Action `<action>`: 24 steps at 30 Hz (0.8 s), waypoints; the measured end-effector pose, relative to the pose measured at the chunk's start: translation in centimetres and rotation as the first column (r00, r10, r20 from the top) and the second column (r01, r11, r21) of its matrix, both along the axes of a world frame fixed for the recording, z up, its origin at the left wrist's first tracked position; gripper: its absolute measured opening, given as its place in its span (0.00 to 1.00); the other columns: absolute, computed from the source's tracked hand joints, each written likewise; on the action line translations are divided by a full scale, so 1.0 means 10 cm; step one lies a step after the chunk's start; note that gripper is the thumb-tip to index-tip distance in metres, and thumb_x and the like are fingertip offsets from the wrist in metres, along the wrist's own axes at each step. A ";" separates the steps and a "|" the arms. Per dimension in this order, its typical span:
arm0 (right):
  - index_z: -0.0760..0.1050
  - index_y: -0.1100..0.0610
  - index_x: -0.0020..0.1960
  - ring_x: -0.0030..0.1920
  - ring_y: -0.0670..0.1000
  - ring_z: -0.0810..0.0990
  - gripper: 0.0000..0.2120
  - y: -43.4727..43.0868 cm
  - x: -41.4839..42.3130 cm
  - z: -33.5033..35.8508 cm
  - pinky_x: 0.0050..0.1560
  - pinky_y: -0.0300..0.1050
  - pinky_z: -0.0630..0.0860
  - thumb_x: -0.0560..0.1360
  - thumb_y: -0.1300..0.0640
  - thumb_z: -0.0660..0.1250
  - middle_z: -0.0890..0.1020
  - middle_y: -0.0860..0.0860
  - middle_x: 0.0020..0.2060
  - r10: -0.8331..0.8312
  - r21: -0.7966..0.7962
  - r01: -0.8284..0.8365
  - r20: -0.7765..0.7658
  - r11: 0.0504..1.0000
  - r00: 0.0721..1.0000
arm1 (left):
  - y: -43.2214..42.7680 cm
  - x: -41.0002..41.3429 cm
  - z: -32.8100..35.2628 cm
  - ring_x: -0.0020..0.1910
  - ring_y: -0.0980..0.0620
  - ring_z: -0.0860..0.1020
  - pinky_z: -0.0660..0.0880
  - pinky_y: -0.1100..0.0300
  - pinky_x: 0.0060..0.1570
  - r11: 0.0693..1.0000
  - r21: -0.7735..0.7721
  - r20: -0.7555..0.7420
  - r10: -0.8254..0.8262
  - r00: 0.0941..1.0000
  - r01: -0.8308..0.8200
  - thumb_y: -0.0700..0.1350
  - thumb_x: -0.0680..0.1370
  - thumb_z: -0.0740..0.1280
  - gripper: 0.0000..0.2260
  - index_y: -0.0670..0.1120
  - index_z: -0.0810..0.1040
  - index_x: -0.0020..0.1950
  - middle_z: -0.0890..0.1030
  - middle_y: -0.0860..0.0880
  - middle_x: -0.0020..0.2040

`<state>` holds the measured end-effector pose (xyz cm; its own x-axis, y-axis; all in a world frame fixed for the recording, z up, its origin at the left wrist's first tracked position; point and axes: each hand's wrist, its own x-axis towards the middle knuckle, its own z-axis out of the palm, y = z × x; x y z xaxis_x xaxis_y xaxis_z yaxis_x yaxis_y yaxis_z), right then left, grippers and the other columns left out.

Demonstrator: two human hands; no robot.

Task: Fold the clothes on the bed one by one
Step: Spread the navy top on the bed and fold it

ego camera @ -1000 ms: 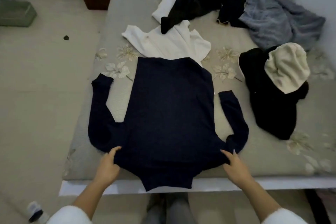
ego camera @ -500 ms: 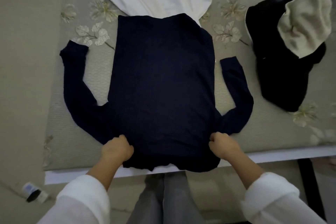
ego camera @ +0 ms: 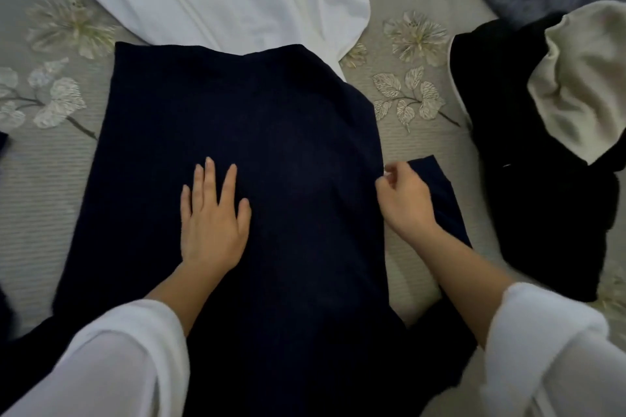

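My left hand lies flat, fingers straight, pinning the navy sweater spread on the bed, while my right hand pinches its side edge beside the sleeve, ready, I judge, to fold that side inward
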<state>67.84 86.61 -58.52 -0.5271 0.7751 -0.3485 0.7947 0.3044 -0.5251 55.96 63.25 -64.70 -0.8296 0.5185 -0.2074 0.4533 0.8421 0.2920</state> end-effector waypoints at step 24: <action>0.70 0.55 0.47 0.32 0.45 0.77 0.15 0.99 -1.24 -0.24 0.31 0.37 0.74 0.68 0.72 0.67 0.78 0.51 0.39 -0.712 -0.599 0.412 -0.442 0.687 0.545 | 0.07 -0.02 -0.06 0.77 0.54 0.44 0.37 0.58 0.73 0.996 -0.005 -0.015 0.090 0.996 -0.090 0.55 0.77 0.50 0.27 0.52 0.58 0.76 0.50 0.48 0.79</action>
<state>55.44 96.47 -60.89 -0.2225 0.8577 -0.4635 0.1750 -0.4325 -0.8845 55.73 63.94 -65.28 -0.8759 0.4401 -0.1975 0.3796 0.8815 0.2810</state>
